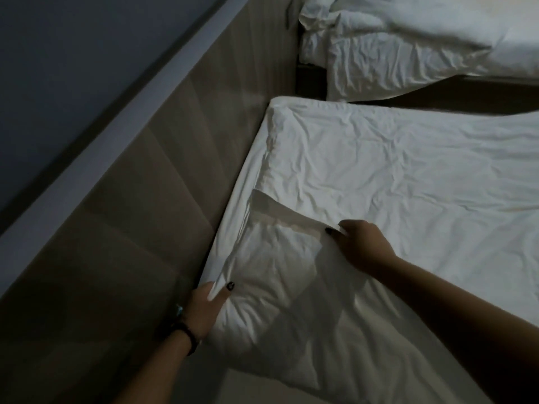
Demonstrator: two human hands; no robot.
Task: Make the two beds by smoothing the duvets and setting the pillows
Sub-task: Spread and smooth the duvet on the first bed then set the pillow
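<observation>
Currently, your left hand (pixel 205 306), with a dark band (pixel 186 335) at the wrist, pinches the near corner of the white duvet (pixel 379 185) beside the padded headboard (pixel 122 228), thumb on top of the fabric. Your right hand (pixel 360 243) lies further in, fingers closed on a fold of the same duvet at its turned-back top edge. Between both hands the duvet is bunched and creased; beyond them it lies flatter across the near bed, reaching the far corner at the headboard. Across a dark gap, the second bed (pixel 408 53) carries a crumpled white duvet, heaped at its head end.
</observation>
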